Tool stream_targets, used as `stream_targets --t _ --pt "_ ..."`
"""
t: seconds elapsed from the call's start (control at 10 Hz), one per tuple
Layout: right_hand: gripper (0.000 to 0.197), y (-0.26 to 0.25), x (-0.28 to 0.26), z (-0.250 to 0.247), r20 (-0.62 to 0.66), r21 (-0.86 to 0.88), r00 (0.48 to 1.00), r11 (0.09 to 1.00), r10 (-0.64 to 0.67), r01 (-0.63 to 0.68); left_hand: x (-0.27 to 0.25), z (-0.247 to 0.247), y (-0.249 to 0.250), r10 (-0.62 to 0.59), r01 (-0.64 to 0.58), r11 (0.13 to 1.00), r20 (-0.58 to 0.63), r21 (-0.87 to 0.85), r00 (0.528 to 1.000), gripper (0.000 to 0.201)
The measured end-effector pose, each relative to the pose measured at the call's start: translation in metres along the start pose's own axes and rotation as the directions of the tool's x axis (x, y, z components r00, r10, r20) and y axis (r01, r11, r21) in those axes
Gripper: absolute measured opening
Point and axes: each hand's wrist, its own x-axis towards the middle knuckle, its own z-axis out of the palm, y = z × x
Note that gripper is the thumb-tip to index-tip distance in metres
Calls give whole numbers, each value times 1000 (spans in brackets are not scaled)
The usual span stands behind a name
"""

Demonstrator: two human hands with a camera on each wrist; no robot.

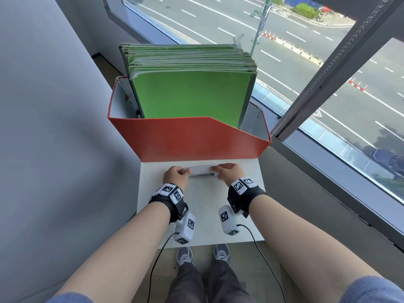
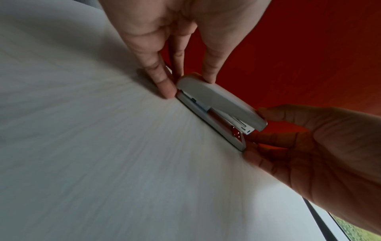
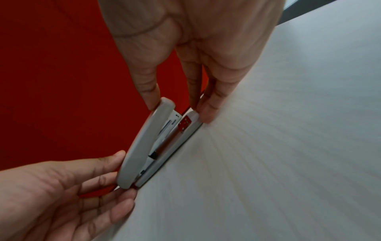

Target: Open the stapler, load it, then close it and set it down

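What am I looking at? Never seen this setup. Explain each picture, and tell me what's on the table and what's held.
No machine here: a person wears three cameras. The head view looks down at both arms; each wrist view looks along one hand. On the white table lies a grey stapler, in front of a red box of green folders. The left hand pinches the stapler's hinge end, the right hand its front end. The top arm stands slightly raised off the base.

Both hands, left hand (image 1: 176, 176) and right hand (image 1: 229, 174), grip the white stapler (image 1: 201, 171) on the white table (image 1: 203, 206) before a red box (image 1: 188, 138).
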Motion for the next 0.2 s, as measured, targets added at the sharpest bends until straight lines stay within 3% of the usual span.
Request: stream_targets --t 0.1,0.2 --pt "41 2 2 -4 1 -25 999 998 -49 49 -3 -3 -3 11 -11 1000 12 -11 1000 52" --pt "41 7 -5 -13 -19 -37 996 996 -86 85 -15 -8 -21 43 -46 984 21 173 999 50"
